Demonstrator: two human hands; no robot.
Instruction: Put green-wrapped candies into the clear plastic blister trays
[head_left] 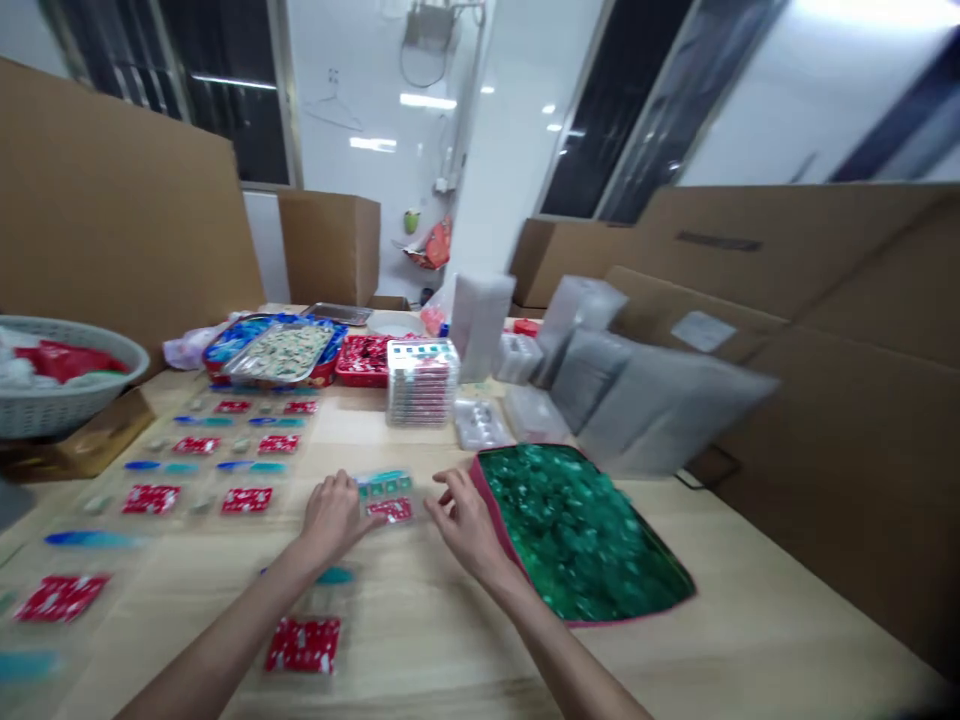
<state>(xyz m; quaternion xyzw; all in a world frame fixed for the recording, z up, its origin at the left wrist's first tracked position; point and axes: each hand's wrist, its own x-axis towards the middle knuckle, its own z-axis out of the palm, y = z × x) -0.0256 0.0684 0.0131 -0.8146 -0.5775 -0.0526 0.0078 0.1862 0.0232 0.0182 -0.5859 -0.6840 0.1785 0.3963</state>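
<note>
A small clear plastic tray (409, 496) lies on the table between my hands. It holds a red packet with white marks (390, 511), a row of green squares (385, 487) and a blue-green strip along the far side. My left hand (330, 515) grips the tray's left edge, its thumb along the near side. To the right of the tray is my right hand (466, 525), fingers bent and thumb apart from them, with nothing visible between. Close by its right side stands a pink-rimmed bin (499, 515) filled with small green packets (581, 530).
Rows of similar filled trays (247, 500) cover the left of the table. Behind are stacked closed cases (422, 385), a red basket (360, 360), a metal tray of small pale packets (281, 352) and clear plastic stacks (592, 375). Cardboard walls (862, 450) flank the table; a basket (67, 400) stands far left.
</note>
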